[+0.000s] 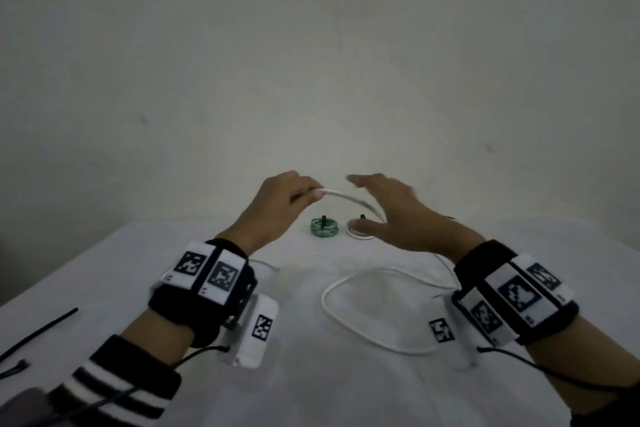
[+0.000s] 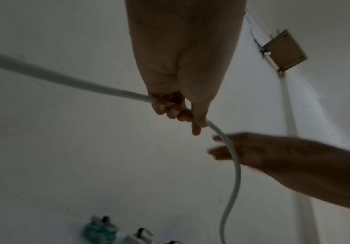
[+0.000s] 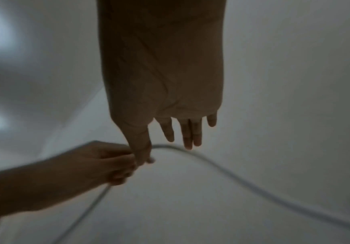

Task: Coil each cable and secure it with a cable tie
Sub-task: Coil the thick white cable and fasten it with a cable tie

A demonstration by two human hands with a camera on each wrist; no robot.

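Note:
My left hand (image 1: 304, 196) is raised above the table and pinches a white cable (image 1: 346, 199); in the left wrist view its curled fingers (image 2: 170, 107) wrap the cable (image 2: 233, 158). From there the cable arcs right under my right hand (image 1: 377, 204), whose fingers (image 3: 187, 133) are straight and spread. Whether the palm touches the cable I cannot tell. The rest of the cable lies in a loose loop (image 1: 332, 312) on the white table. A coiled green cable (image 1: 323, 227) and a coiled white cable (image 1: 362, 234), each tied with a black tie, lie at the back.
Loose black cable ties (image 1: 38, 328) lie near the table's left edge. The table (image 1: 138, 270) ends at a pale wall close behind the coils. A small box (image 2: 282, 51) with a conduit is fixed on the wall to the right.

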